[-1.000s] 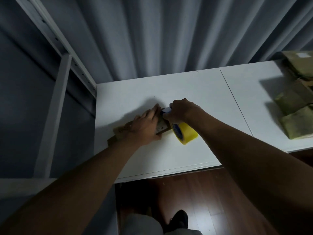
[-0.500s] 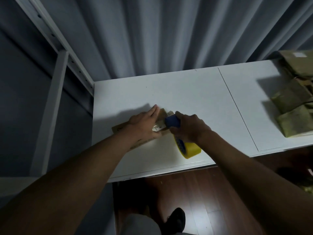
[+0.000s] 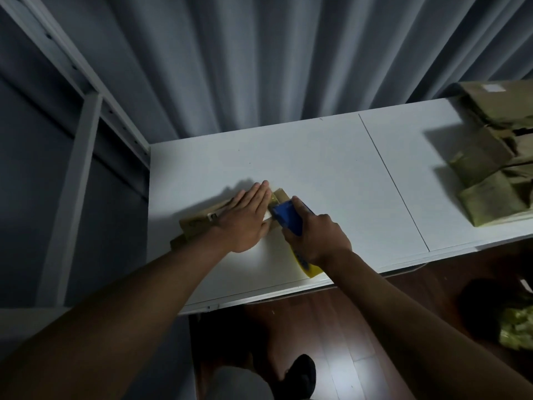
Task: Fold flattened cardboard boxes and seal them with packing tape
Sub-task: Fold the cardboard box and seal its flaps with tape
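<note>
A small brown cardboard box (image 3: 196,223) lies on the white table (image 3: 317,168), near its left end. My left hand (image 3: 245,217) presses flat on top of the box with straight fingers. My right hand (image 3: 315,238) grips a blue tape dispenser (image 3: 287,217) whose front end sits on the box's right end. The yellow tape roll (image 3: 307,267) sticks out below my right wrist, partly hidden by it.
Several sealed brown boxes (image 3: 490,174) are piled at the table's right end. A grey curtain (image 3: 259,59) hangs behind the table and a metal shelf frame (image 3: 83,140) stands at the left. Dark wood floor (image 3: 331,327) lies below the table's front edge.
My right hand has drawn the dispenser back toward me, so the roll now sits nearer the table's front edge. My left hand has flattened out on the box.
</note>
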